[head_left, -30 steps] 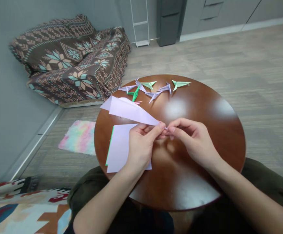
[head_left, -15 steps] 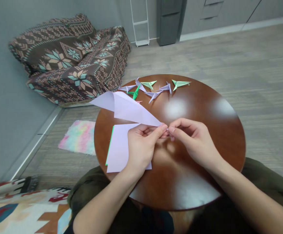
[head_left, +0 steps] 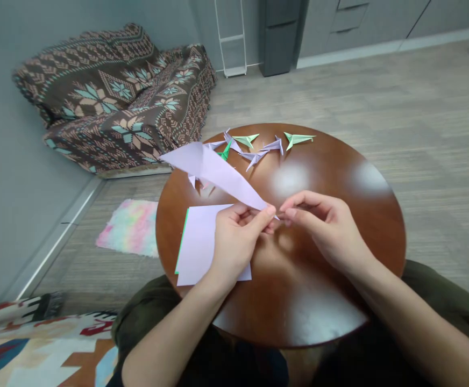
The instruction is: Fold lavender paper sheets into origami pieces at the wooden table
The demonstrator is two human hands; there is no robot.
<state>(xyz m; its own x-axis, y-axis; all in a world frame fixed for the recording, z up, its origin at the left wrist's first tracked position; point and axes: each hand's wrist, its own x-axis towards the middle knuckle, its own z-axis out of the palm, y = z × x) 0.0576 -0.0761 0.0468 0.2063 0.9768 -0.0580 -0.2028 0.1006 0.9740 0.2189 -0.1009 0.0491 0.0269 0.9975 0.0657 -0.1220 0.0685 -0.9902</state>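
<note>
A folded sheet of lilac paper slants up and to the left over the table, narrowing to a thin point near its lower right end. My left hand is closed, pinching the paper between thumb and fingers just behind that point. The tip sticks out past the thumb. Close to its right is my right hand, fingers curled with thumb and index finger a little apart, and no paper shows between them. Beneath my left hand lies a stack of lilac sheets, with a green edge showing at its left.
Several folded paper figures in lilac and green lie along the far side of the round brown table, including a pale green one. A patterned sofa stands beyond, at the left. A fluffy pastel mat is on the floor.
The lilac paper's far end has swung right and its flaps have drawn closer together, uncovering a figure behind it. My right fingers have come off the paper's tip.
</note>
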